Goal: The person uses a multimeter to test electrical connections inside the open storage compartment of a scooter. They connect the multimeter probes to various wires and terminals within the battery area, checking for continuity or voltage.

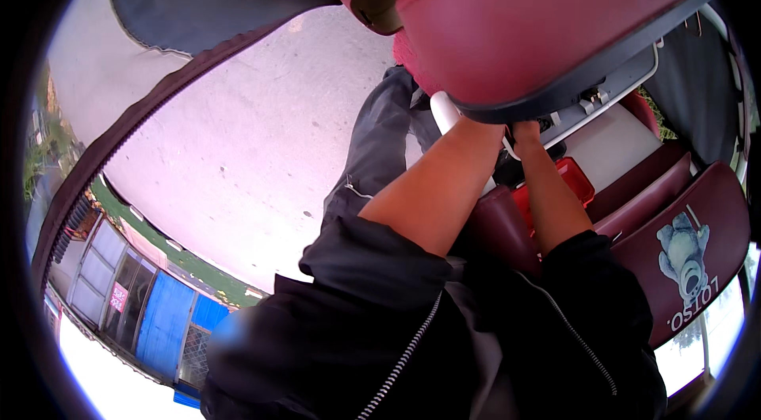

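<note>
Both my arms reach forward beneath a dark red padded seat [547,15] that is tilted up on its black base. Past the wrist, my left hand is hidden under the seat's edge, and only my left forearm [444,182] shows. Just right of it, the back of my right hand [525,132] is partly visible under the same edge, its fingers out of sight. A white metal frame bar [602,111] runs beside the right hand. Below that hand sits a red plastic container [575,178], partly covered by my right forearm. What the hands touch is hidden.
A dark red backrest [705,237] printed with a cartoon bear stands at the right. Maroon side panels [650,190] lie near it. A dark-trousered leg [372,142] shows left of the seat. Pale pavement [261,118] lies beyond a dark-edged cover [151,118]. A blue door [165,325] is outside.
</note>
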Motion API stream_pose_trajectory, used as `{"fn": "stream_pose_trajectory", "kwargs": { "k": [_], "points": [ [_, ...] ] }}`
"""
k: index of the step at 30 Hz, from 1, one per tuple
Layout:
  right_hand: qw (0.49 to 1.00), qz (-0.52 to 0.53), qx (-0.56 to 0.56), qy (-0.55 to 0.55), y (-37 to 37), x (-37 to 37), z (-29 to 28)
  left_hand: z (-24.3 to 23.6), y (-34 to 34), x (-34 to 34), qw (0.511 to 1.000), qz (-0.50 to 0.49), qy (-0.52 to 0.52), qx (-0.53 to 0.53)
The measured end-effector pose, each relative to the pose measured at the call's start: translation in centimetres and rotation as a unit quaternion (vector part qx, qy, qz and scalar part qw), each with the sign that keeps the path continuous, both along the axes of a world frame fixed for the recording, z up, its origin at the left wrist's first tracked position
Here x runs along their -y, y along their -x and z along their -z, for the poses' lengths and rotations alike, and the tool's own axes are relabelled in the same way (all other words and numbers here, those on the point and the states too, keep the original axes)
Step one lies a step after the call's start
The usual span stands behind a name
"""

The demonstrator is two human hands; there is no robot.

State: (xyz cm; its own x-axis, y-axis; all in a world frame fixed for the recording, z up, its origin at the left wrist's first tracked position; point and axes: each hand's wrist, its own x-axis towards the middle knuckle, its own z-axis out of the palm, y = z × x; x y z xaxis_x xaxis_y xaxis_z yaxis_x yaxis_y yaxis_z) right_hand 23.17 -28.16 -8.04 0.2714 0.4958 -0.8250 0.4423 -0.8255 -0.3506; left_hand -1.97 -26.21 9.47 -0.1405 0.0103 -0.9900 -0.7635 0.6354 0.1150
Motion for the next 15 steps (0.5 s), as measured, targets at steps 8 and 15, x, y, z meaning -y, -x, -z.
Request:
{"fn": "stream_pose_trajectory", "kwargs": {
  "k": [8, 15],
  "points": [
    [0.993, -0.103, -0.028, -0.051, 1.6, 0.3, -2.9, 0.3, 0.2, 0.7, 0.996, -0.060, -0.036, 0.056],
    [0.881, -0.463, 0.098, -0.021, 5.1, -1.5, -10.6, 1.8, -0.8, 1.1, 0.986, -0.112, -0.100, 0.074]
  ]
}}
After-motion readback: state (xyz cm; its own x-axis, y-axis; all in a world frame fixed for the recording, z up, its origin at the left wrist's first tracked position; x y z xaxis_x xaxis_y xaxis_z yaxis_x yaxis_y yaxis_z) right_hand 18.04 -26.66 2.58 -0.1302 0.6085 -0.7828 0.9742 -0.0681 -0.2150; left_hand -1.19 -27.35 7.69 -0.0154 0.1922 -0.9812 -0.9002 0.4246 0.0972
